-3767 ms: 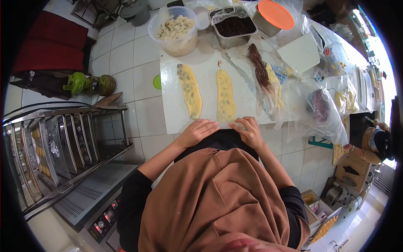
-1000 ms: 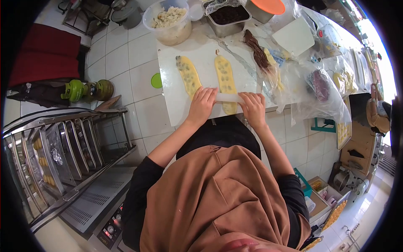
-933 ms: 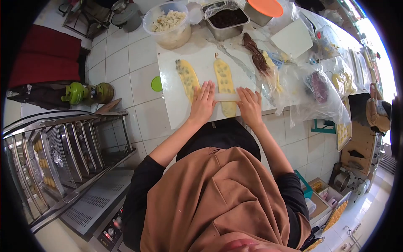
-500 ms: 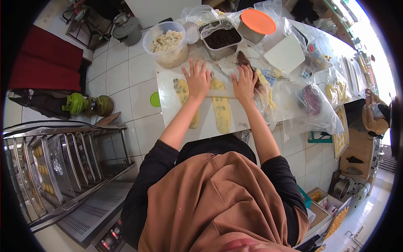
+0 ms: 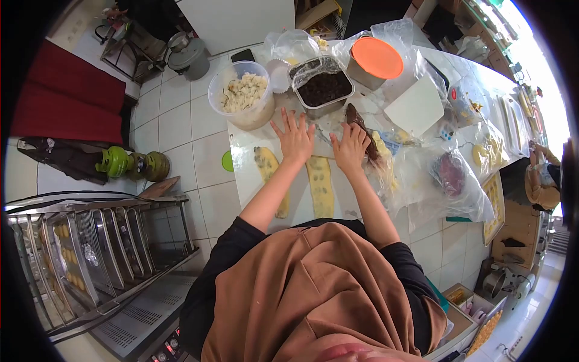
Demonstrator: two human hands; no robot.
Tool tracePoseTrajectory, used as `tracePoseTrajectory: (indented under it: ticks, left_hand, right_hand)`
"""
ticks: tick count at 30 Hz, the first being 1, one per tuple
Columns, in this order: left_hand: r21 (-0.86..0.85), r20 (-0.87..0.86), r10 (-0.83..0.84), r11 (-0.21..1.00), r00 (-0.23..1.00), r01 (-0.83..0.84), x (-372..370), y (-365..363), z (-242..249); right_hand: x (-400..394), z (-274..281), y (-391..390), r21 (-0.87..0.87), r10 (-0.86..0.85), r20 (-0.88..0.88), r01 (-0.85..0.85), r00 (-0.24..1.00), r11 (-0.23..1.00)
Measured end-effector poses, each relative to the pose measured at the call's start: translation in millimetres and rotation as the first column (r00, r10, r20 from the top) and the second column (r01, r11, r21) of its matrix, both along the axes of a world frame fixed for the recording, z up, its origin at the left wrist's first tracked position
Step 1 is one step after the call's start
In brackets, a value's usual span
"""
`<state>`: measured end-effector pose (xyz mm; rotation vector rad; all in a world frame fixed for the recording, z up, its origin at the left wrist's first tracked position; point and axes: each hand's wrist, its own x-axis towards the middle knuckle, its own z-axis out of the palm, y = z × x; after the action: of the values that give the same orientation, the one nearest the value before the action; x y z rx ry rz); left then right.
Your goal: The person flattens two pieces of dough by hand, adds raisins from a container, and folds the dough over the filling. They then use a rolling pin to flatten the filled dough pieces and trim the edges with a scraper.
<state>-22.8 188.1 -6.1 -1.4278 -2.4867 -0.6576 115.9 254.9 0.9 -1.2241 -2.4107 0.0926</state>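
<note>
Two flat strips of yellow dough with dark spots lie on the white table: the left dough strip partly under my forearm, the middle dough strip between my arms. A pale rolling pin lies across the far end of the middle strip, mostly hidden and hard to make out. My left hand is flat over its left end, fingers spread. Over the right end rests my right hand, also with fingers stretched out, beside a lump of dark brown filling and some yellow dough on plastic.
Behind my hands stand a tub of pale shredded filling, a metal tin of dark filling and an orange-lidded container. A white board and plastic bags lie right. A tray rack stands left.
Both hands have pushed away from me toward the tins, with the rolling pin moving to the far end of the middle strip. The camera view has shifted slightly.
</note>
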Motion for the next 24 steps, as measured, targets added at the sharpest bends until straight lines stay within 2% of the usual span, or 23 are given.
tracePoseTrajectory:
  ticks: [1,4,7,9,13,16,19,24]
  left_hand:
    - [0.008,-0.003,0.036,0.999,0.999,-0.036,-2.6,5.7,3.3]
    - [-0.034,0.107,0.015,0.999,0.994,-0.011,-7.8,11.4,8.9]
    - [0.123,0.076,0.004,0.992,0.997,-0.014,-6.7,7.9,9.9]
    - [0.217,0.085,-0.012,0.976,0.996,-0.007,-2.9,-0.1,15.1]
    - [0.339,0.188,-0.052,0.941,0.981,-0.015,19.1,-24.5,26.0]
    - [0.340,0.321,-0.100,0.940,0.942,-0.016,39.6,-45.4,27.0]
    - [0.256,0.378,-0.134,0.966,0.916,0.035,57.6,-62.2,20.1]
    - [0.039,0.334,-0.181,0.983,0.925,0.178,71.9,-76.9,-2.7]
  right_hand:
    - [-2.9,1.4,4.4,-0.043,-0.002,-0.022,0.001,1.000,0.999]
    - [-3.7,2.6,10.6,-0.033,0.066,-0.086,-0.069,0.994,0.997]
    - [9.8,15.2,-9.2,-0.144,0.230,-0.155,-0.252,0.961,0.957]
    - [19.3,17.8,-22.9,-0.209,0.289,-0.144,-0.314,0.946,0.926]
    - [24.1,7.2,-18.1,-0.270,0.304,-0.114,-0.324,0.946,0.907]
    - [18.4,1.3,-10.0,-0.364,0.253,-0.126,-0.282,0.959,0.888]
    - [15.0,6.5,-7.5,-0.455,0.160,-0.137,-0.206,0.978,0.867]
    - [24.2,10.3,-20.9,-0.375,0.250,-0.153,-0.290,0.956,0.880]
